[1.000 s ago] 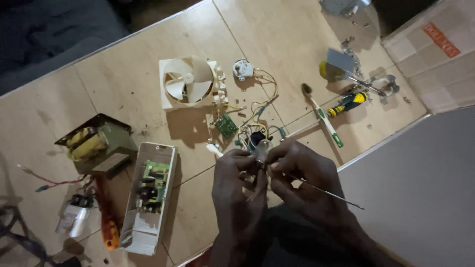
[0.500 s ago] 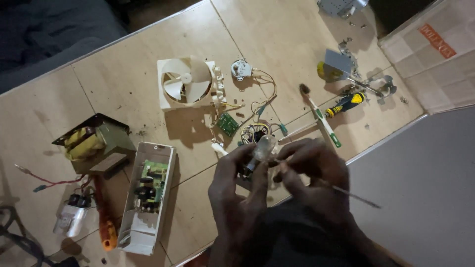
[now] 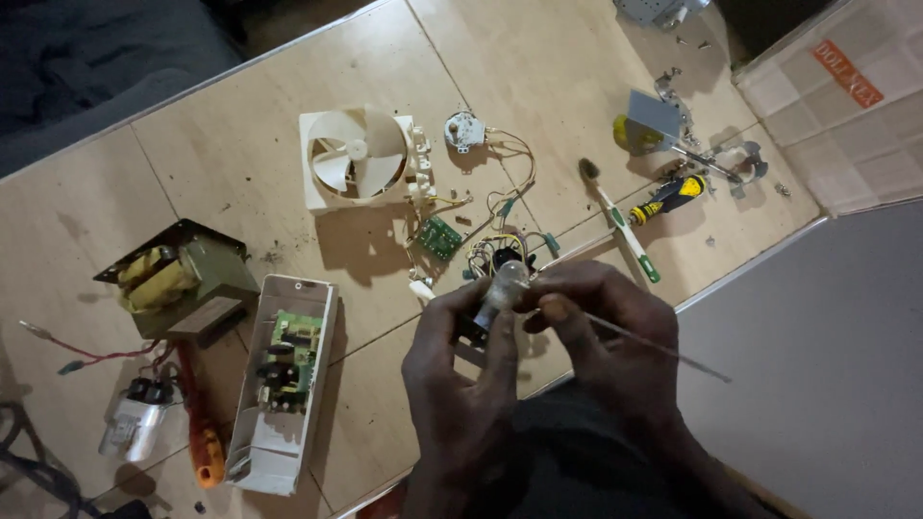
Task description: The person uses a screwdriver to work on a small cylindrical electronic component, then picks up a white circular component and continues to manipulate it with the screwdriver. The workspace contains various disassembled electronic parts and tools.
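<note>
— What shifted in the last second?

— Both hands slid a little nearer me on the desk (image 3: 577,86), and the small bulb-like part (image 3: 504,285) now tips up between my thumbs instead of lying lower. My left hand (image 3: 460,370) is curled around a dark bit under that part, fingers closed on it. My right hand (image 3: 598,332) pinches a thin metal rod (image 3: 663,348) between thumb and forefinger, the rod trailing out to the right, away from both hands.

— What might go wrong?

— My guess: the rod tip could skid off the smooth rounded part and jab my left thumb, because the grip is only fingertips. The tangle of coloured wires (image 3: 500,252) just beyond my hands looks joined to the piece, though I can't tell for sure — a tug might drag the little green board (image 3: 440,237) along.

— How are your hands set?

— Wrists close together, knuckles up, palms turned toward each other, held just above the desk edge nearest me.

— Anything else about?

— A white fan (image 3: 356,159) farther out and left, a toothbrush (image 3: 620,223) and a yellow-handled screwdriver (image 3: 670,197) out to the right, an open white case with a circuit board (image 3: 284,380) left of my left hand.
</note>
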